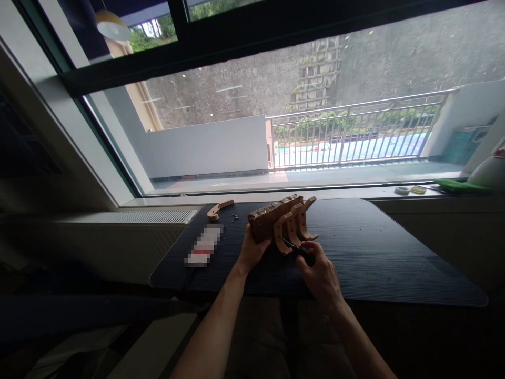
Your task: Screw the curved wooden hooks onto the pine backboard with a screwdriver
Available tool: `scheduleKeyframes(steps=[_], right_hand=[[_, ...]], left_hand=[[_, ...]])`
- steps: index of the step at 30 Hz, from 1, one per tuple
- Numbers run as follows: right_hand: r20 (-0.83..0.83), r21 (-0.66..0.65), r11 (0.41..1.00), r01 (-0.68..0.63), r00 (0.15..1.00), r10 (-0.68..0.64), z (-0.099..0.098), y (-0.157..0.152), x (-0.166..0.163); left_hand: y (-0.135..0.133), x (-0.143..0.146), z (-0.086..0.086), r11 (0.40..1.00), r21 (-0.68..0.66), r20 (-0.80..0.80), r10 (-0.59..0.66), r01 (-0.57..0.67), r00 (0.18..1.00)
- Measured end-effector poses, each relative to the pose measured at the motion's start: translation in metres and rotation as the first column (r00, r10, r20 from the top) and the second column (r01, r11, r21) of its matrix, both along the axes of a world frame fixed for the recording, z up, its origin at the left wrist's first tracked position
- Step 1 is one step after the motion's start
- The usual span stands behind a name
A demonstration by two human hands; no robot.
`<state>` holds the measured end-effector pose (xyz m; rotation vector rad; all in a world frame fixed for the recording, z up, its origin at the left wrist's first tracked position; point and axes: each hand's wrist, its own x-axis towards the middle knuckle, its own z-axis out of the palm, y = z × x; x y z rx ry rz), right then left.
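Note:
My left hand [253, 248] is closed around the near left end of a wooden board [262, 223] with a rough, bark-like edge, which it holds tilted above the dark table. Several curved wooden hooks [281, 231] stand out from the board's face, with small dark holes in them. In my right hand [321, 271] is a screwdriver [303, 253] with a black handle. Its thin shaft points left, its tip at the nearest hook; whether it sits in a screw is too small to tell. A loose wooden hook [218, 210] lies on the table, beside a few small screws [235, 217].
The dark, ribbed table [379, 258] has rounded corners and stands against the window sill. A blurred-out flat item [204, 246] lies on its left part. A radiator [158, 217] is at the left. Tape rolls [402, 190] and a green item [461, 186] rest on the sill.

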<state>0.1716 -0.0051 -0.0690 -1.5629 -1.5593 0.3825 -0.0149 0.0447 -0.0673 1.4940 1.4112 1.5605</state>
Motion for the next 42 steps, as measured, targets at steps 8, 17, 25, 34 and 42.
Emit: scheduleKeyframes(steps=[8, 17, 25, 34, 42], right_hand=[[-0.043, 0.067, 0.997, -0.049, 0.998, 0.052, -0.0052, -0.0001, 0.0015], [-0.053, 0.072, 0.995, -0.074, 0.995, 0.078, -0.0068, -0.0001, 0.0031], [-0.013, 0.023, 0.998, -0.061, 0.998, 0.061, -0.0045, 0.0000, 0.0032], [0.006, -0.006, 1.000, 0.011, 1.000, -0.011, -0.0036, -0.0002, 0.0003], [-0.036, 0.078, 0.996, -0.039, 0.998, 0.042, -0.0069, -0.0011, 0.0019]], left_hand=[[0.0007, -0.0003, -0.0011, 1.000, 0.016, 0.026, -0.002, 0.002, 1.000], [-0.0033, 0.0018, 0.0040, 1.000, -0.009, 0.021, 0.011, -0.011, 1.000], [-0.0033, 0.0030, 0.0062, 1.000, 0.003, 0.072, -0.006, 0.006, 0.997], [-0.0029, 0.0016, 0.0050, 1.000, -0.005, 0.042, 0.003, -0.003, 0.999], [0.0009, 0.0002, -0.0010, 0.999, 0.018, 0.065, -0.029, 0.028, 0.997]])
